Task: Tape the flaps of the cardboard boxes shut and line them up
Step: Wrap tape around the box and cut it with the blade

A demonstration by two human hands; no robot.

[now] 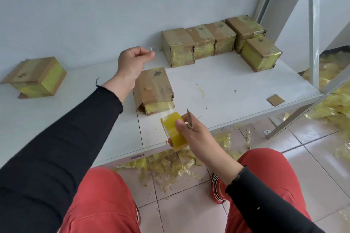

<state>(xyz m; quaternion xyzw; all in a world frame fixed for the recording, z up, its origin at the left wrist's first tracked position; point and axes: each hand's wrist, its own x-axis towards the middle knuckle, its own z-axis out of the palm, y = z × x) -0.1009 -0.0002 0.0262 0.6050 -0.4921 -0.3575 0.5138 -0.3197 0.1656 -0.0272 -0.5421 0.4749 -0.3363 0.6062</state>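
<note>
Tape strip [151,79] is stretched taut from the roll up over the centre box [153,91], so it can be laid down along the flap seam. Left hand [132,60], upper centre of frame, has thumb and fingertips pinched on the free end of the strip, held above and beyond the box. Right hand [189,134], lower centre, is curled round the yellow tape roll [173,131] and also holds a small blade [190,119] between the fingers, probably ready for the cut.

Centre box lies on the white surface [217,89] near its front edge; its near end flap looks loose, contents not visible.

Finished boxes: row of three [197,43] at upper right against the wall, touching side by side, with two more [253,41] at the right end, one in front of the other. All closed and wrapped, nothing of the insides shows.

One box [36,77] sits well apart at far left, a bottom flap sticking out; my guess is it's not yet done.

Tape scraps [166,164] litter the floor under the surface.
</note>
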